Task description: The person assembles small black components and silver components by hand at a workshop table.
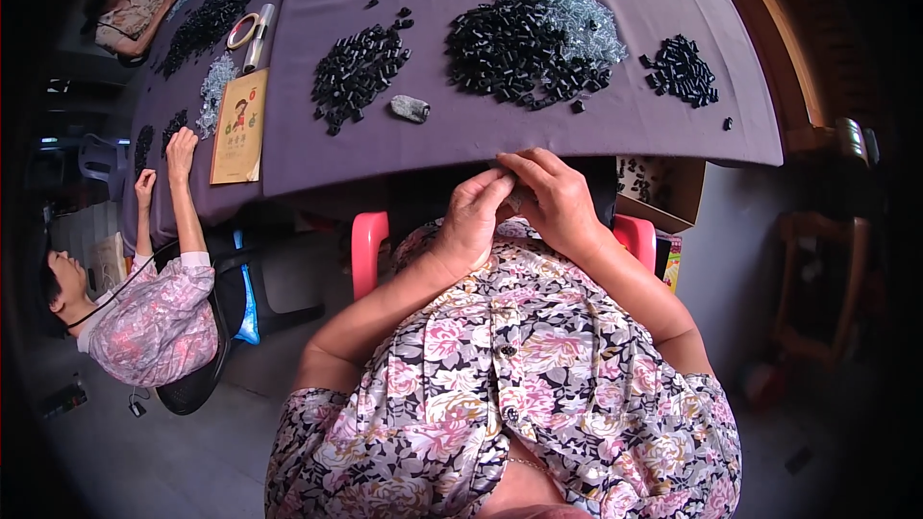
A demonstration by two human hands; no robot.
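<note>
My left hand [473,215] and my right hand [552,194] meet just in front of the table's near edge. Fingers and thumbs of both are pinched together, and whatever sits between them is hidden. Beyond them on the purple cloth [461,146] lies a large heap of small black cylindrical pieces [500,58]. Small clear plastic pieces [577,19] are piled against its right side. A smaller heap of black pieces [358,72] is on the left, another black heap [683,70] on the right. Near the left heap rests a greyish oblong lump [411,109].
A tan booklet [238,127], a tape roll [242,32] and a clear roll [259,38] lie at left. A co-worker [154,317] sits there; another person [135,14] is farther back. Below the table's right side stands a cardboard box [663,187] holding black pieces.
</note>
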